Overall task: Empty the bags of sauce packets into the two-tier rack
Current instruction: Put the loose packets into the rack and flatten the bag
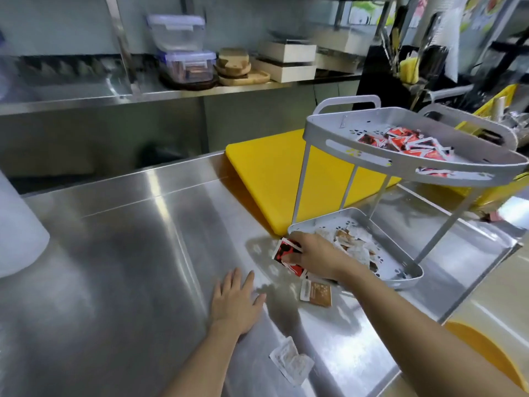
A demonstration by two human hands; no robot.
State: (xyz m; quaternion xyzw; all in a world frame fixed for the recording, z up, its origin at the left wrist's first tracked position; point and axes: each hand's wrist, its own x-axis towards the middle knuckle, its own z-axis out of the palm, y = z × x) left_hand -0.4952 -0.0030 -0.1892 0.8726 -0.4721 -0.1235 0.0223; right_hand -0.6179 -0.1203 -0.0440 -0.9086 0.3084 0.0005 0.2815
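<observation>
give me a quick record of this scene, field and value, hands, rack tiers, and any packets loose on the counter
left hand: flat on the steel counter, empty
right hand: gripping red sauce packets beside the lower tier
upper tier: red packets
lower tier: brown and white packets
loose on counter: brown packet, clear packet
behind rack: yellow cutting board

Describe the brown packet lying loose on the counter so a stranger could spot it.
Find the grey rack on the steel counter. Just in front of its lower tray lies the brown packet, flat beside the red ones: the only brown square with a white strip.
</observation>
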